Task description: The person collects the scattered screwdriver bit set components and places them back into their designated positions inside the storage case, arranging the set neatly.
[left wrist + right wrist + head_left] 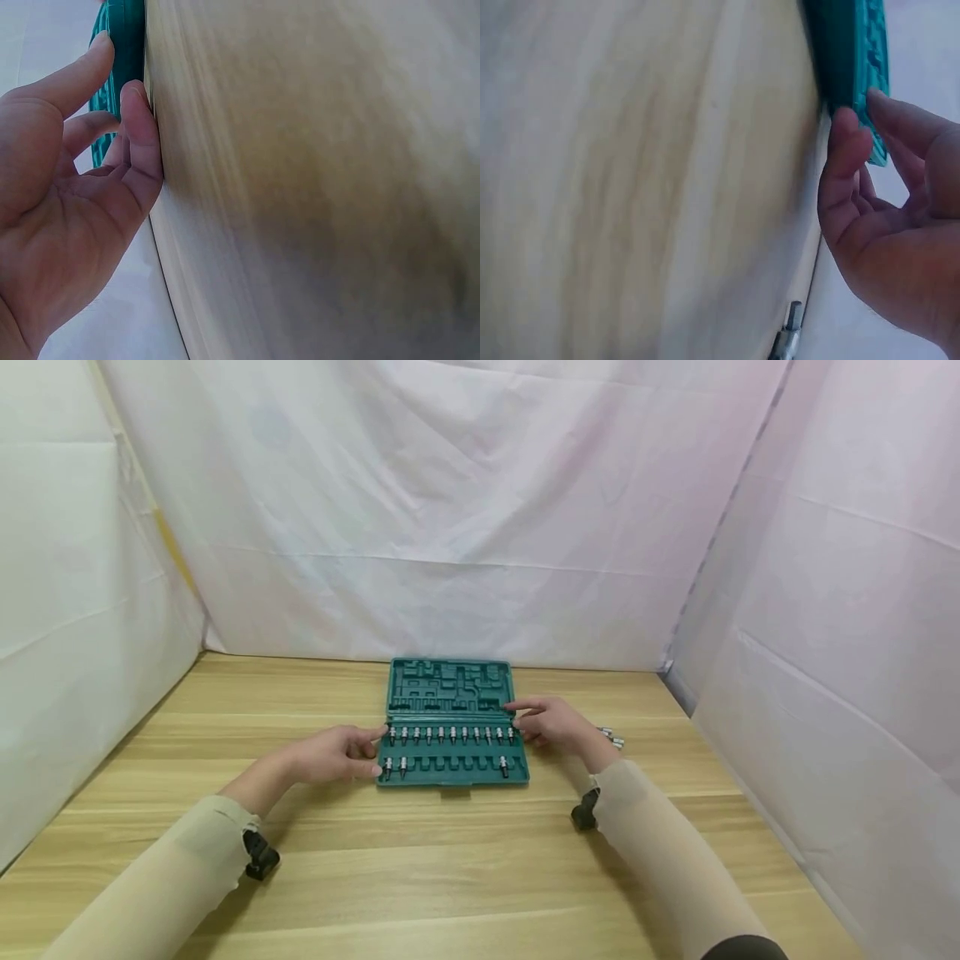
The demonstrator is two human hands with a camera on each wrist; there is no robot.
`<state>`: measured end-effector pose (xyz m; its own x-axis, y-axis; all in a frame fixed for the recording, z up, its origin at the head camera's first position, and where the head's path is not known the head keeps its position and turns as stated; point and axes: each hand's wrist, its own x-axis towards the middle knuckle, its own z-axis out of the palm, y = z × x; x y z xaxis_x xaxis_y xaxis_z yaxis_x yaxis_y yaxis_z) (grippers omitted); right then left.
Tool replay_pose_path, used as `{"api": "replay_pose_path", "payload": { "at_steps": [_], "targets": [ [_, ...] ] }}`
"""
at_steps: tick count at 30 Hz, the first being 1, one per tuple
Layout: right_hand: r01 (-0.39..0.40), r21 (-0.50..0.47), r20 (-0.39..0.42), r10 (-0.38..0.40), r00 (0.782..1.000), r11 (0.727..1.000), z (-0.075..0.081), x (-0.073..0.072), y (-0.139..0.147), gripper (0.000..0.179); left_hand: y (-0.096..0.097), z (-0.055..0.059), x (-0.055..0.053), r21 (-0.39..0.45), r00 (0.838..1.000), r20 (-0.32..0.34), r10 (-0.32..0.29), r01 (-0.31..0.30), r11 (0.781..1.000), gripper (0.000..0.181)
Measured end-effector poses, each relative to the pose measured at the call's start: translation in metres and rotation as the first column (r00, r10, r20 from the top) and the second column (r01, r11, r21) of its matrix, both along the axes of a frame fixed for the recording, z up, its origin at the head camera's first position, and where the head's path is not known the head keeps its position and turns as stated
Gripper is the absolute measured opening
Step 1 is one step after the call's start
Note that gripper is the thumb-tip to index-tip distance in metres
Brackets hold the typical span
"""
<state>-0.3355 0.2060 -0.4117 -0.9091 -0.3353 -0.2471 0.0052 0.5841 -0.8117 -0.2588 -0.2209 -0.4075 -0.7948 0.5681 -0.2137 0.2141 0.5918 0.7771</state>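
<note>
An open green plastic bit socket case (pixel 450 718) lies on the table, its moulded lid folded back toward the curtain. Silver-and-black bit sockets (pixel 452 735) fill the rear row of the tray. In the front row, two stand at the left and one at the right, with bare slots between. My left hand (pixel 337 754) grips the case's left edge, thumb on the rim and fingers along the side, as the left wrist view shows. At the right edge near the hinge, my right hand (pixel 553 724) pinches the case between thumb and curled fingers.
A few loose bit sockets (pixel 611 737) lie on the wooden table (pixel 420 877) just right of my right hand; one socket (pixel 787 334) shows low in the right wrist view. White curtains (pixel 450 510) enclose the back and both sides.
</note>
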Motion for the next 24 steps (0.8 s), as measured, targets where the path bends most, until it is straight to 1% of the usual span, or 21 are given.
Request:
{"api": "replay_pose_path", "payload": {
  "at_steps": [4, 7, 11, 14, 21, 24],
  "targets": [
    [0.022, 0.002, -0.054, -0.022, 0.998, 1.0, 0.008, 0.005, 0.015, 0.044, 0.001, -0.002, 0.0, 0.004, 1.0, -0.005, -0.004, 0.004, 1.0, 0.084],
    [0.042, 0.001, -0.052, -0.042, 0.998, 0.999, 0.015, 0.009, 0.03, 0.046, 0.001, -0.002, -0.001, 0.006, 1.0, -0.017, -0.007, 0.007, 1.0, 0.083],
    [0.044, 0.001, -0.056, -0.044, 0.997, 0.999, 0.021, 0.015, 0.053, 0.049, 0.0, -0.002, -0.001, 0.004, 1.0, -0.028, -0.011, 0.012, 1.0, 0.084],
    [0.054, 0.015, -0.075, -0.053, 0.996, 0.998, 0.021, 0.019, 0.071, 0.048, 0.0, -0.001, -0.002, 0.0, 0.999, -0.03, -0.013, 0.013, 1.0, 0.084],
    [0.096, 0.007, -0.081, -0.095, 0.992, 0.995, 0.019, 0.029, 0.11, 0.045, 0.0, 0.0, 0.0, -0.006, 1.0, -0.029, -0.012, 0.012, 1.0, 0.084],
    [0.117, 0.04, -0.096, -0.113, 0.989, 0.992, 0.018, 0.034, 0.127, 0.043, 0.0, 0.0, 0.0, -0.008, 1.0, -0.028, -0.009, 0.008, 1.0, 0.084]
  ]
}}
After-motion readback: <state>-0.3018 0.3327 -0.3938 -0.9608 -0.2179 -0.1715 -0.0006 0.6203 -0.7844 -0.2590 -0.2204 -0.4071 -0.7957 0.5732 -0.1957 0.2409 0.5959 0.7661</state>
